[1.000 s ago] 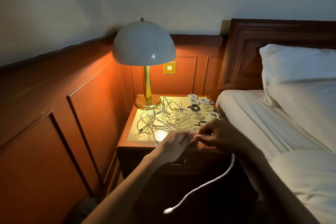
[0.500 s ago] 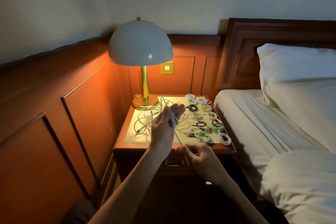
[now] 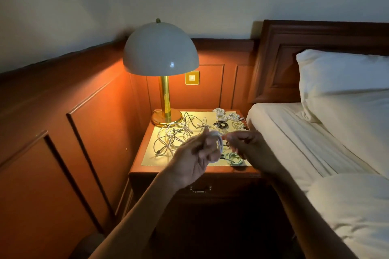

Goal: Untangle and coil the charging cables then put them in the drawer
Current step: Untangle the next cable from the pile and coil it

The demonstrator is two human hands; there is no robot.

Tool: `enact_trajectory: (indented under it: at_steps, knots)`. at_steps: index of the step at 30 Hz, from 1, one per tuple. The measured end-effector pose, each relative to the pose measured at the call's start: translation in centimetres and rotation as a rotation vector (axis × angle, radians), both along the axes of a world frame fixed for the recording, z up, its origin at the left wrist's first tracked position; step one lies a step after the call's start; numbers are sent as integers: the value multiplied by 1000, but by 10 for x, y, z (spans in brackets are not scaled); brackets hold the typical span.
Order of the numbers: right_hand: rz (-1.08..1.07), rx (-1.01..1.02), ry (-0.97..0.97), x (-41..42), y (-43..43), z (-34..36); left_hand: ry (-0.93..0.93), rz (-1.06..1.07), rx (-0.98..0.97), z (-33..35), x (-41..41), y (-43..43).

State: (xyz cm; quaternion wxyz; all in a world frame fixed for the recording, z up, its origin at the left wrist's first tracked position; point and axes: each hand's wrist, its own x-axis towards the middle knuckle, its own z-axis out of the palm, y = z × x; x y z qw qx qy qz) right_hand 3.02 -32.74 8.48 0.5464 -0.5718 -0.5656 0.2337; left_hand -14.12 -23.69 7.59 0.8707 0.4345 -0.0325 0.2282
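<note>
left hand (image 3: pixel 194 162), right hand (image 3: pixel 251 145) hold white cable (image 3: pixel 219 143) loop

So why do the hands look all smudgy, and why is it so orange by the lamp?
In the head view the left hand and right hand, and the white cable between them, are smeared by motion blur, while the lamp and tangled cables look sharp; in the head view, the lamp casts an orange glow on the wood panelling, with a glare spot on its shade.
</note>
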Motion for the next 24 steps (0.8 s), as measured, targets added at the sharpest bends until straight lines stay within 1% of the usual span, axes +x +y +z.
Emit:
enact_trajectory:
  at_steps: [1,3,5,7,8,9,10,12,13,14,16,17,19,20,21,22,24]
  knots:
    - [-46,-7,53,-10,3,-12,-46,80,-148,3,5,-4]
    - [-151,-60,58,-30,8,-31,-80,303,-339,3,19,-5]
    - [-230,-111,12,-47,11,-44,-97,465,-431,-3,32,0]
    - [-256,-134,-79,-59,10,-50,-70,607,-425,-11,40,8]
    - [-263,-147,-171,-62,9,-52,-27,685,-357,-15,42,11]
    - [-282,-158,-283,-63,7,-52,36,760,-248,-21,44,14]
    - [-309,-161,-393,-61,5,-50,119,834,-71,-26,44,16]
    - [-341,-190,-539,-54,1,-43,306,965,445,-37,41,17]
    - [-338,-212,-592,-49,0,-37,379,987,705,-42,40,17]
    - [-327,-228,-645,-44,-2,-30,421,982,920,-45,37,16]
    - [-296,-240,-748,-32,-5,-14,398,942,1235,-43,32,14]
    - [-272,-235,-776,-26,-5,-6,375,917,1327,-41,29,14]
    - [-210,-217,-776,-12,-5,5,393,841,1409,-36,24,16]
    - [-177,-212,-756,-6,-5,10,429,784,1420,-32,20,16]
    - [-149,-207,-731,-1,-4,13,474,695,1383,-27,17,16]
    - [-124,-194,-705,2,-3,16,512,569,1284,-23,14,15]
    - [-64,-138,-627,5,-3,20,519,301,972,-14,9,11]
